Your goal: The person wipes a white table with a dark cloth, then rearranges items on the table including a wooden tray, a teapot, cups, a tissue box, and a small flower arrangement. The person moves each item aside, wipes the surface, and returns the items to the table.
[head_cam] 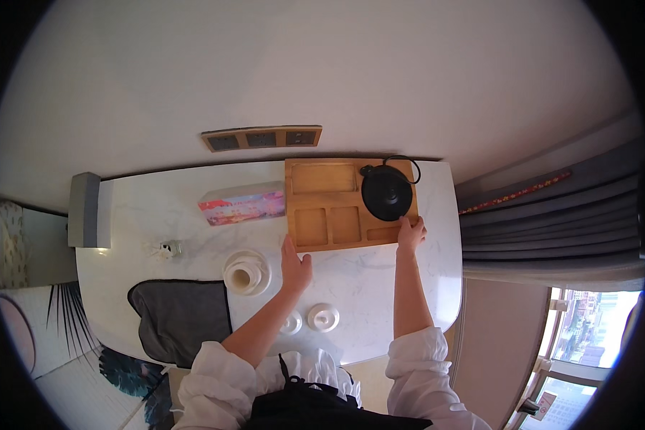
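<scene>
A wooden tray [322, 202] with recessed compartments lies on the white marble-patterned table [177, 258], near the wall. My left hand [296, 267] is at its front left corner, fingers along the left edge and thumb spread apart. At the front right corner, my right hand [410, 235] grips the tray with its fingers around the edge. A round black electric kettle base [387, 193] sits on the tray's right part, its cord looped at the back. Left of the tray stands a pink printed tissue box [243, 206], close against it.
Below my left hand are a white ceramic pot [245, 275] on a dish and two small white lids [323, 317], one partly behind my forearm. A grey cloth [183, 317] covers the front left. Wall sockets [262, 139] sit behind; a grey curtain [548, 220] hangs right.
</scene>
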A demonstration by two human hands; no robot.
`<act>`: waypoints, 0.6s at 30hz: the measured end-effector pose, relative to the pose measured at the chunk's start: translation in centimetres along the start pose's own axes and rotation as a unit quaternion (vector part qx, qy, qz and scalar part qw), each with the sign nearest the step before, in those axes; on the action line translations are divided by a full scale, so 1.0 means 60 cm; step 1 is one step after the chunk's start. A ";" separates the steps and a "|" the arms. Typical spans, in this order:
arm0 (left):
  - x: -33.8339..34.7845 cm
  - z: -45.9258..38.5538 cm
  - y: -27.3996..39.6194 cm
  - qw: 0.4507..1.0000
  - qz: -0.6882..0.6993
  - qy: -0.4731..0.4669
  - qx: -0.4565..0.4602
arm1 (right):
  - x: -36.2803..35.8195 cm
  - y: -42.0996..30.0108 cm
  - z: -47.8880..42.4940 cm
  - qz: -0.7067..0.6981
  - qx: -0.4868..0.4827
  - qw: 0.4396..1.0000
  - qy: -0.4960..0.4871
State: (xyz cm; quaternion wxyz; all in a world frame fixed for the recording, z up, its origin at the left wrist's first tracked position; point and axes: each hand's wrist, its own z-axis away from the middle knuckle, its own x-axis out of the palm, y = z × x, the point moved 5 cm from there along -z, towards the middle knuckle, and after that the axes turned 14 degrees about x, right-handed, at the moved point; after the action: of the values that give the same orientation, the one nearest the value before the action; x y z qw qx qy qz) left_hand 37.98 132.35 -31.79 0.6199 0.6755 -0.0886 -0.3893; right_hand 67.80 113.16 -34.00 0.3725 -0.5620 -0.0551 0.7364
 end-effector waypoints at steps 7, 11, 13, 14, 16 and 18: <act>0.000 -0.013 -0.004 0.998 0.064 -0.010 -0.012 | -0.002 0.008 -0.001 0.026 -0.016 1.000 -0.005; -0.019 -0.022 -0.006 0.994 0.094 -0.042 -0.032 | -0.010 0.017 -0.012 -0.005 -0.082 0.994 -0.074; -0.044 -0.019 0.030 0.997 0.066 -0.020 0.021 | -0.025 0.010 0.013 0.001 -0.109 0.994 0.001; -0.068 -0.008 0.070 0.994 0.079 -0.006 0.070 | -0.033 0.009 0.039 -0.006 -0.163 0.985 0.061; -0.132 -0.004 0.121 0.985 0.115 0.053 0.121 | -0.026 -0.026 0.123 -0.105 -0.260 0.960 0.011; -0.213 -0.031 0.089 0.964 0.183 0.140 0.131 | 0.012 -0.055 0.234 -0.207 -0.286 0.913 -0.203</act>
State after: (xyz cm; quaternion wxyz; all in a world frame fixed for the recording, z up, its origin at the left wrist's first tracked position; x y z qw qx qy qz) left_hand 32.42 140.34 -21.74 0.5926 0.7710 -0.1733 -0.1560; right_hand 57.16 120.69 -27.82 0.3207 -0.4585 -0.4535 0.6937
